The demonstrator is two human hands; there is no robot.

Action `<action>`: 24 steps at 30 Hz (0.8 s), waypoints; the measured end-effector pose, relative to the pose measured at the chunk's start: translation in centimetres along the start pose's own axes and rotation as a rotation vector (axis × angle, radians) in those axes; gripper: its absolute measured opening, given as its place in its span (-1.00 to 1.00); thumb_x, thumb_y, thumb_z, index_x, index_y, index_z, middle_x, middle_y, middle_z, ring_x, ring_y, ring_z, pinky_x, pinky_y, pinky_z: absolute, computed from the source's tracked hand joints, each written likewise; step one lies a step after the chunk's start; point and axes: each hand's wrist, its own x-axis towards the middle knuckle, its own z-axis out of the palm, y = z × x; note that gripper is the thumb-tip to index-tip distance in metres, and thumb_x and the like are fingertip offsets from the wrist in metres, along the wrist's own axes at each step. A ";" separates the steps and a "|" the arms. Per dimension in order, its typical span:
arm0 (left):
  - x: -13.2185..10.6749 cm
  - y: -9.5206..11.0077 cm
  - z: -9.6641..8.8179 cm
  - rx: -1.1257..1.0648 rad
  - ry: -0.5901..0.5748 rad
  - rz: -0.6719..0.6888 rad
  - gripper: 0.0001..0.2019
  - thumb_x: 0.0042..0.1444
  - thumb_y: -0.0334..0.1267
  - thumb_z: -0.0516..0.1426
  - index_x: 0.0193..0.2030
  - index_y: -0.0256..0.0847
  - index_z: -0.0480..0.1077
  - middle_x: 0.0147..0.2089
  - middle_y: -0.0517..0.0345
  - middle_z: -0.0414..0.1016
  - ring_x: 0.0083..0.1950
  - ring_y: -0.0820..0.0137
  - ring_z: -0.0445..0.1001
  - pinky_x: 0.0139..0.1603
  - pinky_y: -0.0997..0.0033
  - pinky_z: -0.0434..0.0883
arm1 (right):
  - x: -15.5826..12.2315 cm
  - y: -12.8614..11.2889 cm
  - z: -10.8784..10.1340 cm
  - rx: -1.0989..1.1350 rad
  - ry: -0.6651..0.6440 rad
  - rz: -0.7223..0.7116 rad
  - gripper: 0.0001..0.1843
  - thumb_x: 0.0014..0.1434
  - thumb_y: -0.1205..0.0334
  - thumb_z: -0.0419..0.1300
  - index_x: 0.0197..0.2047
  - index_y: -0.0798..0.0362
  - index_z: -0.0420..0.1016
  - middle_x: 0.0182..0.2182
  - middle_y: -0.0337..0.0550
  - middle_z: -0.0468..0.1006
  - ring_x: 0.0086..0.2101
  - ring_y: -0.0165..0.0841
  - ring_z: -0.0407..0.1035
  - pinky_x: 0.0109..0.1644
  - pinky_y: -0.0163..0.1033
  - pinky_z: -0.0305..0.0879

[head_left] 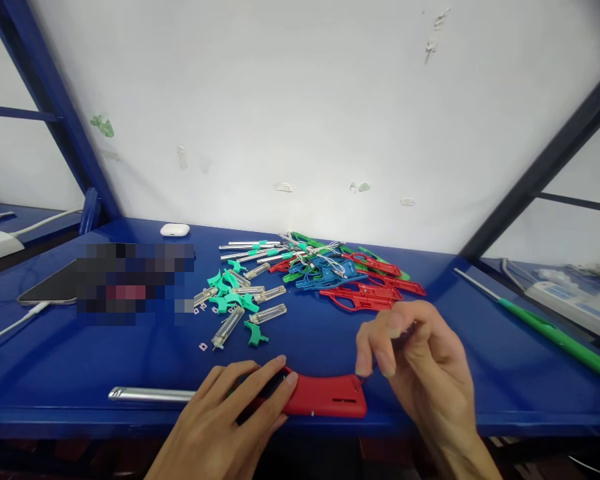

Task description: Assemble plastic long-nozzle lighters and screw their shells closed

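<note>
A red long-nosed lighter (325, 395) with a silver metal barrel (153, 395) lies along the front edge of the blue table. My left hand (230, 410) rests across its middle, fingers and thumb closed on the red body, hiding the trigger area. Just right of the handle's end, my right hand (420, 360) is raised with thumb and index finger pinched together. What lies between those fingertips is too dark and blurred to name. A small dark bit (359, 383) shows at the handle's end, close to my right fingertips.
Behind lie green triggers (256, 333), clear fuel tanks (269, 313), metal barrels (253, 255) with wires, and red (363, 295) and blue (330, 272) casing halves. A green-handled screwdriver-like tool (545, 333) lies right. A phone (55, 280) and white earbud case (175, 230) lie left.
</note>
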 end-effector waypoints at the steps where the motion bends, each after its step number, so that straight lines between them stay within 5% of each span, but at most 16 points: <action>1: 0.0 0.0 0.0 -0.005 0.002 0.005 -0.58 0.55 -0.37 -0.05 0.37 0.02 0.44 0.33 0.17 0.57 0.13 0.25 0.60 0.08 0.26 0.62 | 0.1 0.0 0.0 0.026 -0.012 0.003 -0.75 0.54 0.05 0.12 -0.09 -0.14 0.61 -0.55 -0.33 0.49 -0.49 -0.35 0.55 -0.36 -0.22 0.51; 4: 0.0 0.0 -0.1 -0.016 0.012 0.011 -0.59 0.55 -0.37 -0.06 0.36 -0.01 0.45 0.32 0.16 0.58 0.12 0.27 0.60 0.07 0.30 0.62 | 0.3 0.0 -0.1 0.021 -0.049 -0.032 -0.77 0.55 0.08 0.10 -0.09 -0.19 0.59 -0.51 -0.33 0.49 -0.43 -0.34 0.55 -0.29 -0.20 0.51; 9: -0.3 0.0 -0.1 -0.007 -0.031 0.005 -0.58 0.56 -0.36 -0.06 0.42 -0.02 0.40 0.37 0.14 0.53 0.15 0.24 0.59 0.07 0.26 0.64 | 0.1 0.5 -1.0 -0.129 0.054 -0.181 -0.70 0.27 -0.18 0.39 -0.29 -0.15 0.61 -0.22 -0.17 0.54 -0.11 -0.21 0.45 -0.01 -0.06 0.47; 12: -0.5 0.0 0.1 -0.001 -0.038 0.005 -0.57 0.55 -0.37 -0.05 0.44 -0.02 0.38 0.39 0.13 0.51 0.15 0.24 0.59 0.07 0.25 0.65 | -0.4 0.6 -1.5 -0.225 0.085 -0.216 -0.95 0.32 0.03 0.41 -0.16 -0.26 0.70 -0.33 -0.21 0.54 -0.18 -0.23 0.42 -0.03 -0.05 0.40; 15: -0.4 0.0 0.2 0.003 -0.029 0.006 -0.56 0.56 -0.38 -0.06 0.44 -0.02 0.37 0.39 0.14 0.51 0.15 0.25 0.58 0.09 0.26 0.64 | -0.6 0.3 -1.5 -0.291 0.101 -0.258 -0.84 0.40 0.06 0.33 0.01 -0.29 0.72 -0.39 -0.21 0.61 -0.27 -0.22 0.46 -0.04 0.01 0.40; 19: -0.2 0.0 0.1 0.011 -0.005 0.018 -0.58 0.56 -0.37 -0.07 0.40 -0.05 0.41 0.36 0.13 0.54 0.13 0.25 0.59 0.08 0.26 0.64 | -0.5 0.1 -1.2 -0.194 0.081 -0.190 -0.85 0.46 0.13 0.26 -0.11 -0.23 0.69 -0.44 -0.24 0.63 -0.33 -0.25 0.50 -0.04 -0.01 0.45; 22: -0.2 0.2 -0.1 0.011 0.001 0.011 -0.59 0.56 -0.37 -0.07 0.38 -0.06 0.43 0.35 0.14 0.55 0.10 0.27 0.60 0.06 0.29 0.65 | -0.4 0.2 -1.5 -0.190 0.081 -0.186 -0.84 0.31 -0.04 0.40 -0.19 -0.18 0.67 -0.28 -0.15 0.65 -0.17 -0.17 0.52 0.03 0.01 0.46; 24: 0.0 0.2 -0.1 0.012 0.005 0.002 -0.59 0.56 -0.38 -0.07 0.36 -0.06 0.45 0.35 0.16 0.56 0.10 0.28 0.61 0.05 0.30 0.65 | -0.5 0.4 -1.9 -0.238 0.117 -0.211 -0.86 0.23 0.03 0.48 -0.20 -0.18 0.67 -0.25 -0.16 0.62 -0.12 -0.17 0.49 0.05 0.00 0.43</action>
